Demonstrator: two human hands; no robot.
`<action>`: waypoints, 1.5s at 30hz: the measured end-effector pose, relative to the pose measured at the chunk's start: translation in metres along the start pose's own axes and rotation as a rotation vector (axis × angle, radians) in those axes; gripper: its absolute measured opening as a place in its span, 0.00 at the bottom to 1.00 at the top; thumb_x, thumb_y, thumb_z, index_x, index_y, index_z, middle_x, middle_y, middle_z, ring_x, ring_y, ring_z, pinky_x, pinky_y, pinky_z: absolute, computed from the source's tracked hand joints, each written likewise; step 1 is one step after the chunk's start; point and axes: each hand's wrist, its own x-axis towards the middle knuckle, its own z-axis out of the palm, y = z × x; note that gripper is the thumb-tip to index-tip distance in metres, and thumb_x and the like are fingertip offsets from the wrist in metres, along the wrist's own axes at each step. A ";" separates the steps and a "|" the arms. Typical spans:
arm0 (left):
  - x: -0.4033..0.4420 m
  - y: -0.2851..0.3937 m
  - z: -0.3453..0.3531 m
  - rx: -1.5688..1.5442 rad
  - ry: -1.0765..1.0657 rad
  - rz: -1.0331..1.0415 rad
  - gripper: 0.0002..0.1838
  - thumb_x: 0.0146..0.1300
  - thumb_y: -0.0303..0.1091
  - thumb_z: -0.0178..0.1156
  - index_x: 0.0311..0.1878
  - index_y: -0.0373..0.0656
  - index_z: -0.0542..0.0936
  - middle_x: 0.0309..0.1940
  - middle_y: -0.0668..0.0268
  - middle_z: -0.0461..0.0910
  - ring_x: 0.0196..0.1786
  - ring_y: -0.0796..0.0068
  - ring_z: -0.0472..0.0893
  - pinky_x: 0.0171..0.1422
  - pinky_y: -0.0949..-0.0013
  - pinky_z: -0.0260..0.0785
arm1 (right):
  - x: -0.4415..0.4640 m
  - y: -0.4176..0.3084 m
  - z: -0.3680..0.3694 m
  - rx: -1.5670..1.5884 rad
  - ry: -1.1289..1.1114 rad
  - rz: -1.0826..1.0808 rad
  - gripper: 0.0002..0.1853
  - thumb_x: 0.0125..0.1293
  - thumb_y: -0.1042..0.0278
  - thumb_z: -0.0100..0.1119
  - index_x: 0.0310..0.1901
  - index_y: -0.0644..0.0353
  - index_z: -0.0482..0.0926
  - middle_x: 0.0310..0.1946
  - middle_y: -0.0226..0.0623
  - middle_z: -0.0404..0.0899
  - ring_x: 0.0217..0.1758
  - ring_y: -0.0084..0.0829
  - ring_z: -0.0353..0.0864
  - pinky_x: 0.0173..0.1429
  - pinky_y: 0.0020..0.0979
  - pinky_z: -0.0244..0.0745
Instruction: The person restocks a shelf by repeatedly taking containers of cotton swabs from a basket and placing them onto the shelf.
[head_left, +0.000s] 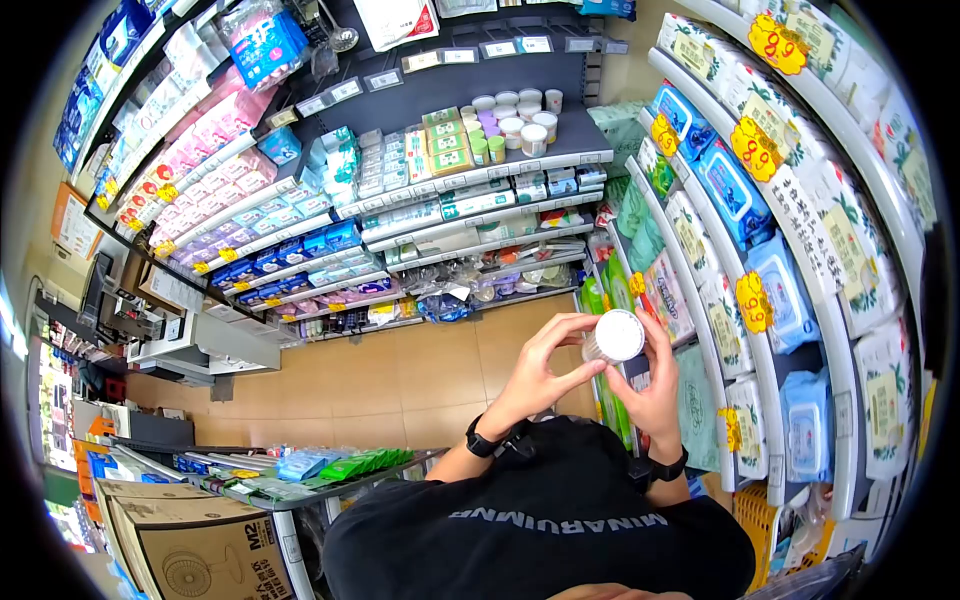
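A small round tub (614, 336) with a white lid is held up in front of my chest, its top turned toward the camera. My left hand (548, 368) grips its left side, with the thumb along the lower edge. On the other side, my right hand (650, 385) is closed around it, fingertips at the rim. Both thumbs nearly meet below the lid. Its label and contents cannot be made out. Similar white-lidded tubs (533, 140) stand grouped on the shelf ahead, beside green-lidded ones (496, 149).
Shelves of packaged tissues (864, 235) and blue wipes packs (730, 190) rise close on the right. The left shelves carry pink packs (222, 118). Tiled floor (430, 365) lies ahead. A cardboard fan box (200, 550) and a low rack (290, 495) are behind left.
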 end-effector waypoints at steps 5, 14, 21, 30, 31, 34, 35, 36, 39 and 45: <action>0.050 -0.017 -0.002 0.019 0.013 -0.032 0.30 0.67 0.31 0.73 0.70 0.38 0.77 0.67 0.56 0.78 0.69 0.62 0.79 0.73 0.59 0.74 | 0.055 0.024 -0.005 -0.004 0.006 -0.035 0.41 0.60 0.74 0.74 0.75 0.67 0.67 0.68 0.49 0.76 0.67 0.40 0.81 0.70 0.40 0.76; 0.118 -0.059 -0.010 0.069 0.096 -0.079 0.29 0.69 0.31 0.71 0.72 0.40 0.77 0.67 0.57 0.78 0.68 0.62 0.79 0.70 0.60 0.77 | 0.134 0.074 -0.005 -0.003 -0.065 0.003 0.39 0.62 0.73 0.73 0.75 0.66 0.68 0.70 0.49 0.75 0.70 0.41 0.80 0.70 0.39 0.76; 0.178 -0.092 -0.035 0.131 0.107 -0.105 0.28 0.70 0.30 0.70 0.72 0.39 0.77 0.64 0.57 0.78 0.64 0.64 0.81 0.66 0.63 0.79 | 0.202 0.113 0.011 -0.034 -0.060 -0.018 0.38 0.63 0.72 0.73 0.74 0.65 0.69 0.69 0.49 0.77 0.66 0.40 0.83 0.64 0.37 0.80; 0.299 -0.146 -0.093 0.297 0.009 -0.065 0.31 0.71 0.37 0.70 0.73 0.38 0.74 0.65 0.53 0.80 0.65 0.58 0.82 0.64 0.60 0.78 | 0.327 0.171 0.042 0.036 -0.021 0.029 0.37 0.63 0.76 0.72 0.73 0.59 0.69 0.58 0.42 0.83 0.53 0.31 0.84 0.53 0.31 0.81; 0.317 -0.160 -0.098 0.266 0.018 -0.044 0.32 0.71 0.41 0.70 0.73 0.37 0.74 0.64 0.51 0.80 0.66 0.57 0.82 0.65 0.58 0.78 | 0.346 0.187 0.047 0.013 0.009 -0.035 0.36 0.63 0.76 0.72 0.73 0.60 0.69 0.55 0.42 0.85 0.54 0.31 0.85 0.52 0.30 0.81; 0.370 -0.186 -0.120 0.367 -0.017 -0.087 0.33 0.71 0.46 0.69 0.71 0.33 0.75 0.62 0.48 0.83 0.65 0.56 0.83 0.66 0.57 0.78 | 0.394 0.218 0.058 0.099 0.047 -0.003 0.37 0.64 0.73 0.73 0.73 0.60 0.68 0.55 0.42 0.84 0.54 0.32 0.85 0.52 0.30 0.81; 0.387 -0.193 -0.126 0.370 -0.017 -0.117 0.34 0.71 0.47 0.69 0.70 0.32 0.75 0.61 0.47 0.84 0.64 0.56 0.84 0.65 0.57 0.78 | 0.410 0.226 0.060 0.020 0.076 -0.014 0.37 0.63 0.72 0.74 0.73 0.61 0.68 0.54 0.43 0.84 0.54 0.32 0.86 0.52 0.31 0.82; 0.403 -0.207 -0.133 0.406 0.004 -0.077 0.34 0.70 0.46 0.70 0.69 0.31 0.75 0.61 0.46 0.84 0.61 0.55 0.85 0.63 0.58 0.79 | 0.426 0.234 0.062 -0.059 0.106 -0.024 0.38 0.63 0.71 0.75 0.73 0.61 0.67 0.54 0.44 0.85 0.54 0.33 0.86 0.52 0.32 0.82; 0.456 -0.231 -0.157 0.480 -0.044 -0.082 0.32 0.70 0.48 0.69 0.67 0.31 0.78 0.60 0.46 0.85 0.60 0.54 0.86 0.62 0.58 0.79 | 0.473 0.265 0.071 -0.141 0.180 0.034 0.39 0.61 0.70 0.76 0.73 0.61 0.68 0.56 0.46 0.84 0.54 0.34 0.87 0.52 0.34 0.83; 0.545 -0.271 -0.184 0.627 -0.013 -0.089 0.27 0.68 0.47 0.67 0.59 0.33 0.83 0.55 0.47 0.86 0.57 0.48 0.86 0.62 0.55 0.78 | 0.549 0.350 0.084 -0.248 0.248 0.017 0.37 0.59 0.69 0.77 0.68 0.64 0.70 0.54 0.50 0.84 0.53 0.46 0.87 0.54 0.42 0.83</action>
